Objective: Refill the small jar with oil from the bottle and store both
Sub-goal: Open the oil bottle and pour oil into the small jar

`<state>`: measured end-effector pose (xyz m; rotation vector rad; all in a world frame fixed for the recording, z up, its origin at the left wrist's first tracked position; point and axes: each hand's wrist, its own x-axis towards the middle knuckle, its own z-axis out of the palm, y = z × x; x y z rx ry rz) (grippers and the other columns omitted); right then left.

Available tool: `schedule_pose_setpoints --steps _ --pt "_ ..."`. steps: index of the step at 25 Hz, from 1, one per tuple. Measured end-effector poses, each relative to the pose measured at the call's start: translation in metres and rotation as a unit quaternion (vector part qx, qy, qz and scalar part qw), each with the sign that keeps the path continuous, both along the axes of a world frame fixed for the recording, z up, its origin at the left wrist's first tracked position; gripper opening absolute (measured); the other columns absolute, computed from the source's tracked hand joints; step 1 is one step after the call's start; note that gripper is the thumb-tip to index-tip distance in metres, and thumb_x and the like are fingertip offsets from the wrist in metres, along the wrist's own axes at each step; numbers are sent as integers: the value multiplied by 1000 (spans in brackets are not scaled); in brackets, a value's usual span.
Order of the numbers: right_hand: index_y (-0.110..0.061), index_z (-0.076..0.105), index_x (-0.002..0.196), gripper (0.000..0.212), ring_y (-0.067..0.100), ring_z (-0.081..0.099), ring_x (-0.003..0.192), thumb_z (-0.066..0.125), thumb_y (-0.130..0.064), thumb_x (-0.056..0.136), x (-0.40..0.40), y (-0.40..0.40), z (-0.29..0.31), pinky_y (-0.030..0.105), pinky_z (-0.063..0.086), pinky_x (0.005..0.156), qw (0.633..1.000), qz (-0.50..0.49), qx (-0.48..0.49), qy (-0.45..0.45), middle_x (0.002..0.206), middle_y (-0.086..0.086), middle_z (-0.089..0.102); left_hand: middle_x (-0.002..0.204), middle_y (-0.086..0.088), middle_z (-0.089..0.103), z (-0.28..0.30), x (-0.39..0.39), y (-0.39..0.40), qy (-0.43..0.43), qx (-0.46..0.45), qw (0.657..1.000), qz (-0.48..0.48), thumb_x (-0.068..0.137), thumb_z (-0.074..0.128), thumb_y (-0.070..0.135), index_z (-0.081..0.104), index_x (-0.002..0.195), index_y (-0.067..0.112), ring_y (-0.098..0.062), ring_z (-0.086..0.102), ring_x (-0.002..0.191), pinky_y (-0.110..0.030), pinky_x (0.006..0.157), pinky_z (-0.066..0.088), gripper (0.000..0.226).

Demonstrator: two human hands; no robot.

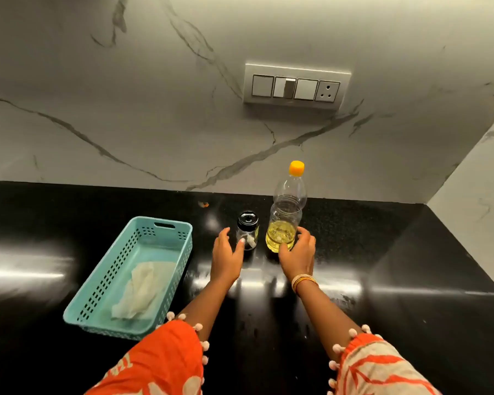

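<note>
Jar (247, 230) and bottle (286, 212) are stood on a glossy black surface (411, 266) below a marble wall (126, 95); spread fingers (224, 233) are held beside both.

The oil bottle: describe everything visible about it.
The oil bottle is clear, ribbed plastic with an orange screw cap, which is on. It stands upright on the black countertop, near the marble backsplash and just right of the small jar. Yellow oil fills only its bottom part; the rest looks empty. The right hand is at its base, fingers curved around the lower body, apparently touching it.
</note>
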<state>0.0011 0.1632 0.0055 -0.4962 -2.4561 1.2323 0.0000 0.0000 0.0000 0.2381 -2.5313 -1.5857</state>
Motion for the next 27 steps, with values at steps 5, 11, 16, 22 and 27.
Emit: schedule_pose_setpoints --steps 5,11,16,22,27 --pt "-18 34 137 90 27 50 113 79 -40 62 -35 -5 3 43 49 94 999 -29 -16 9 127 9 42 132 -9 52 -4 -46 2 -26 21 998 -50 79 76 25 44 137 13 -21 51 121 -27 96 40 67" --pt "-23 50 119 74 15 60 103 87 -41 57 -48 -7 8 26 50 84 992 -34 -108 51 113 -4 60 107 5 67 -2 -60 2 -14 0 998 -53 65 86 26 60 119 19 -5 58 94 -14 80 40 60" --pt "-24 55 113 68 10 64 94 89 -39 56 -31 -10 11 32 57 83 988 -40 -131 77 106 -5 66 87 14 70 16 -42 2 11 -35 998 -42 60 84 32 69 103 28 6 61 77 3 64 37 46" --pt "-26 54 112 66 7 61 91 89 -35 57 26 -9 20 29 55 82 985 -19 -141 101 99 -13 60 83 19 63 26 17 -9 21 -31 998 -57 60 85 18 68 108 23 11 58 74 4 65 38 51" --pt "-31 51 108 64 10 61 91 89 -36 56 90 -5 20 29 54 82 985 7 -148 86 98 -13 59 95 9 71 20 80 -9 1 -20 999 -36 57 86 20 66 116 22 -5 67 87 -2 69 44 61"
